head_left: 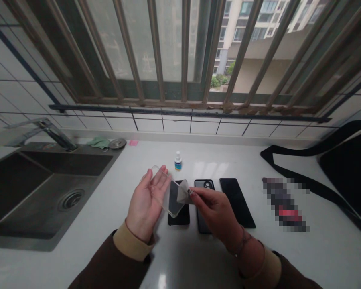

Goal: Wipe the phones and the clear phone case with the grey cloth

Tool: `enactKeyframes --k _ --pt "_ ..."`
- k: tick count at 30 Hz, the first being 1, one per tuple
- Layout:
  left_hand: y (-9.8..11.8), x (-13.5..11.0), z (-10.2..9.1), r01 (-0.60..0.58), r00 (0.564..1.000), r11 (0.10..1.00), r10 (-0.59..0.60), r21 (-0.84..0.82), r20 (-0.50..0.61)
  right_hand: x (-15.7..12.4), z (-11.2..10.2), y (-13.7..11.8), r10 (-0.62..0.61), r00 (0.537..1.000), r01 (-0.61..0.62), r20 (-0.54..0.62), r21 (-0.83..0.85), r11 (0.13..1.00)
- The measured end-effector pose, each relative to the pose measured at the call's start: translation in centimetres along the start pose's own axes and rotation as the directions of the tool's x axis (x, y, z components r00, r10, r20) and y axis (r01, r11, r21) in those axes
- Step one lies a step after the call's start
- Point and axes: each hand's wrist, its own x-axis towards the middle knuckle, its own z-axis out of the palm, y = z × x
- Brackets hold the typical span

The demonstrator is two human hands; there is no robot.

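The left hand [146,198] spreads its fingers wide beneath a clear phone case [171,202], whose long axis slants from far left to near right, while the nearby right hand [215,212] pinches a grey cloth [183,192] narrowly against its edge.

The left hand [146,204], at lower middle of the frame, is open with palm up. The right hand [215,214], just beside it, pinches with fingertips [192,193]. The left arm [111,265] and right arm [258,265] rise from the bottom edge.
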Motion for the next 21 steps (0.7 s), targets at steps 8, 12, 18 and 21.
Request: enactKeyframes --k 8,12,18,21 --pt "-1.5 -1.3 -0.1 -0.126 0.985 0.992 0.125 0.005 0.119 0.3 1.5 1.0 0.349 0.923 -0.386 0.164 0.382 0.840" --pt "-2.1 -3.0 -0.7 -0.471 0.837 0.877 0.412 0.091 0.358 0.1 2.0 1.0 0.454 0.852 -0.521 0.259 0.506 0.688" --pt "-3.7 -4.2 -2.7 -0.764 0.592 0.632 0.603 0.133 0.535 0.0 2.2 1.2 0.470 0.801 -0.599 0.371 0.515 0.613" --pt "-4.2 -3.4 -3.4 -0.847 0.487 0.514 0.644 0.138 0.590 0.0 2.1 1.0 0.458 0.797 -0.604 0.394 0.480 0.636"
